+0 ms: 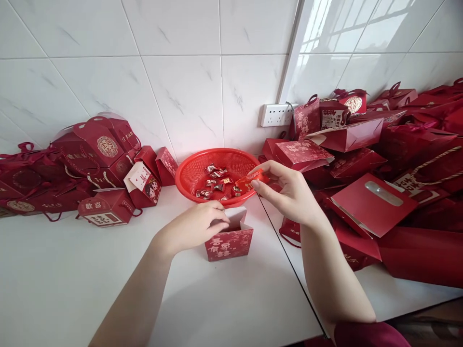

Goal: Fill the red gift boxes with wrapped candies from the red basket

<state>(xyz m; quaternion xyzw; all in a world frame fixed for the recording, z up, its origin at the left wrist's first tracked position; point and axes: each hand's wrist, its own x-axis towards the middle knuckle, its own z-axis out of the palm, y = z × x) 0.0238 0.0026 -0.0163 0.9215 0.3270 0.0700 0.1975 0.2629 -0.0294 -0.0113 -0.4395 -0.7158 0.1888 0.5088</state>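
A small open red gift box with white lettering and a pale inside stands upright on the white table. My left hand grips its upper left edge, with the fingers curled over the opening. Above and behind the box, my right hand pinches a shiny orange-red packet between thumb and fingers, over the near right part of the red plastic basket. Several wrapped candies lie in the bottom of this basket. What lies deep inside the gift box is mostly hidden.
Red gift boxes are stacked at the left against the tiled wall. A larger heap of red boxes and bags fills the right side. A white power socket strip is on the wall. A dark seam runs between table sections.
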